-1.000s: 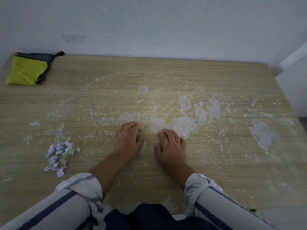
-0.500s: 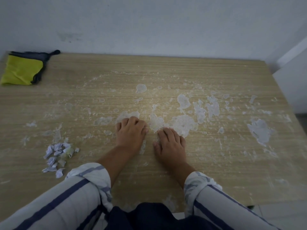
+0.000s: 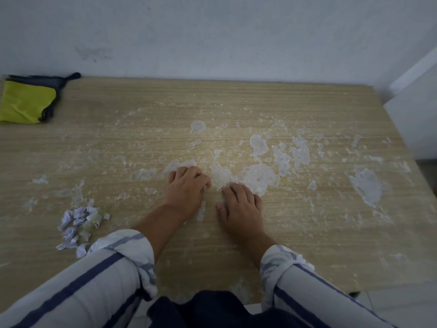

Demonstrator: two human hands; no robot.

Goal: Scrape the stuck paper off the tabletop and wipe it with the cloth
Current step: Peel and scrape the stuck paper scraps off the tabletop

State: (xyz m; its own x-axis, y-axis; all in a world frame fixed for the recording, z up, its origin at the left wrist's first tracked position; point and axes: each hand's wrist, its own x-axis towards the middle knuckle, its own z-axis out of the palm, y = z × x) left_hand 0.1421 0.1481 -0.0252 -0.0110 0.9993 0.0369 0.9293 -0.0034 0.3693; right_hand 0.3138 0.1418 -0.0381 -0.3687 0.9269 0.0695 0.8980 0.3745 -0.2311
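Observation:
A wooden tabletop (image 3: pixel 236 105) carries many white patches of stuck paper (image 3: pixel 257 177), densest at the centre and right. My left hand (image 3: pixel 185 191) rests on the table with fingers curled, fingertips pressing at the edge of a paper patch. My right hand (image 3: pixel 241 204) lies beside it, fingers bent down onto the large central patch. Neither hand holds a tool. A yellow-green cloth (image 3: pixel 26 101) with a dark border lies folded at the far left corner, well away from both hands.
A small heap of scraped paper scraps (image 3: pixel 79 224) sits near the left, close to my left sleeve. A big stuck patch (image 3: pixel 366 185) lies at the right. A pale wall runs behind the table; the table's right edge meets a white panel.
My left hand has slid forward and to the right along the table, up against the paper patches. My right hand has barely moved.

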